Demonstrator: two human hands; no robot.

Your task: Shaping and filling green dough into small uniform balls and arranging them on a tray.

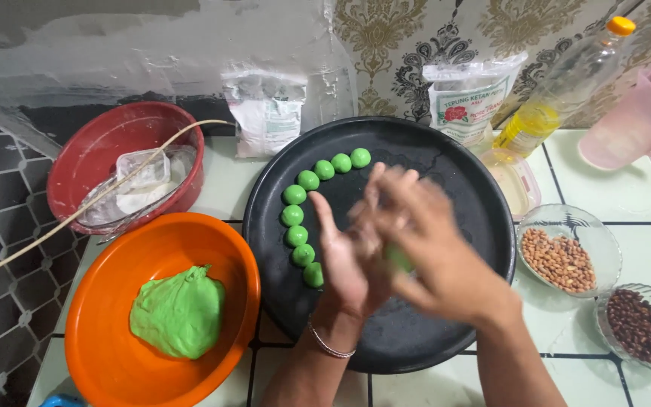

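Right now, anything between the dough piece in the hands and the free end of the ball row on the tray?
Nothing visible. The dough piece sits between the left hand and right hand, above the tray. The bare tray beside the nearest ball is open.

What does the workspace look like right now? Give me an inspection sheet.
Surface: pale tiled counter with dark grout.
Job's things: round black tray bearing eight green dough balls in a curved row; orange bowl holding a green dough lump.
Clutter: red bowl with a clear container inside, two flour bags, oil bottle, pink jug, two glass dishes, one of peanuts and one of dark beans.
Hands: left hand and right hand pressed palm to palm over the tray, a bit of green dough between them; blurred.
Cables: a thin pale cord or stick across the red bowl.
Surroundings: patterned wallpaper, worn wall.
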